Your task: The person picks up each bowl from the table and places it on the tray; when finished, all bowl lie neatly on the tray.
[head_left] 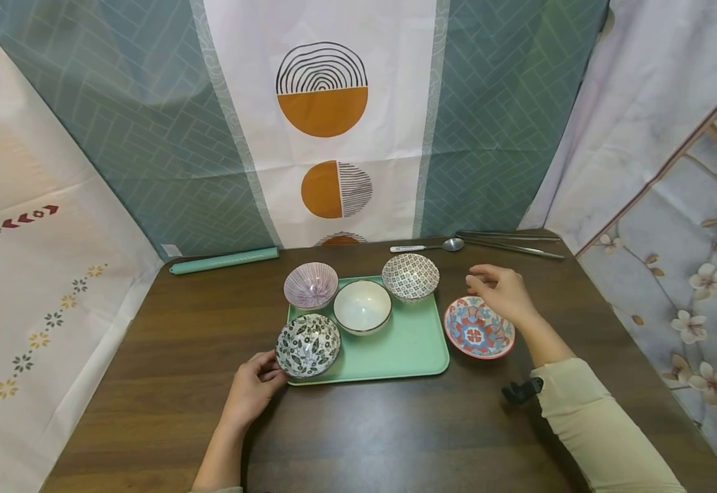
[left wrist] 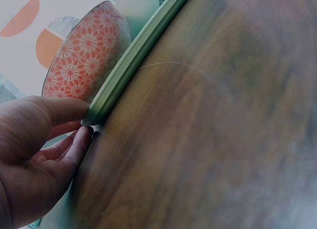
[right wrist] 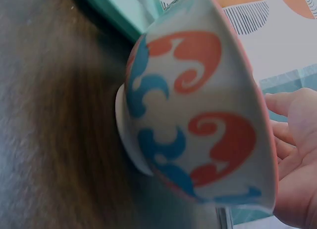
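Observation:
At the near-left corner of the light green tray (head_left: 410, 349), my left hand (head_left: 253, 387) pinches the rim; the left wrist view shows the thumb above the tray edge (left wrist: 121, 78) and fingers underneath. Close beside that hand, on the tray, sits a bowl with a black-and-white leafy inside (head_left: 309, 346) and a red flower-patterned outside (left wrist: 89, 56). My right hand (head_left: 504, 296) hovers at the far rim of a red-and-blue patterned bowl (head_left: 478, 335), its fingers loosely bent and holding nothing. That bowl stands upright on the table, right of the tray.
A purple-striped bowl (head_left: 311, 285), a plain white bowl (head_left: 362, 308) and a small-patterned bowl (head_left: 410, 277) stand on or over the tray's back part. Behind lie a spoon (head_left: 450, 244), metal chopsticks (head_left: 512, 246) and a long teal case (head_left: 225, 261), near the hanging cloth (head_left: 487, 123).

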### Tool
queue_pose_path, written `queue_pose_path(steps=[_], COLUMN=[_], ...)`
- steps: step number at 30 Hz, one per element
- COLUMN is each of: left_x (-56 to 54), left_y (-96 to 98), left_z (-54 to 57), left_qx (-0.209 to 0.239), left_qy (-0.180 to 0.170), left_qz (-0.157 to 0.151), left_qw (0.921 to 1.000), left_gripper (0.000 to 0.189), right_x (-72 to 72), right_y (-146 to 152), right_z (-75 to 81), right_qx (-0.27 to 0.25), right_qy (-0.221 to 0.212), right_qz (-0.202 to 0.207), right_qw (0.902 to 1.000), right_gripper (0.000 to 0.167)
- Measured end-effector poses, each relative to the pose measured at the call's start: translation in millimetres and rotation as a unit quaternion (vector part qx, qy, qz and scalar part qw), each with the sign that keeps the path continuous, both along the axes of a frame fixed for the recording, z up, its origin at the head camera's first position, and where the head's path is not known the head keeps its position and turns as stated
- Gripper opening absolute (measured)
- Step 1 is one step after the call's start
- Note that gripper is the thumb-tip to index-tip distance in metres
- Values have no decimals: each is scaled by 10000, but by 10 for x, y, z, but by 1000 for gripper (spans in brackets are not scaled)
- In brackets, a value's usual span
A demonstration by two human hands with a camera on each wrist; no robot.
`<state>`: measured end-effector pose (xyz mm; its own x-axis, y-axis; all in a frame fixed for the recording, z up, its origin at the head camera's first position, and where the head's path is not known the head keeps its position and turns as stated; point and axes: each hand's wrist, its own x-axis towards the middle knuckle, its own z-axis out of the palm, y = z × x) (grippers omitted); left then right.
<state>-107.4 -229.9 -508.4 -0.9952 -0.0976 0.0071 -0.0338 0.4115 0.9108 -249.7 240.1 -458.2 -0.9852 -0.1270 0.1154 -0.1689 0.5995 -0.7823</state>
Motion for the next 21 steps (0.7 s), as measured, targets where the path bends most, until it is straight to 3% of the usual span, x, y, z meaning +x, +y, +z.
queue_pose_path(steps=[8,21], left_x=[-2,9], left_y=[1,-1], left_z=[5,7], left_qx=[12,7], left_qy=[-23,-34], left_qz=[-32,-21], left_qw=[10000,10000], left_gripper=[38,38], right_x=[115,288], right_y=[156,303], right_z=[-48,-176], right_qx=[367,469], right_qy=[196,128], right_qz=[-45,82], right_qw=[9991,9988], right_gripper=[45,40])
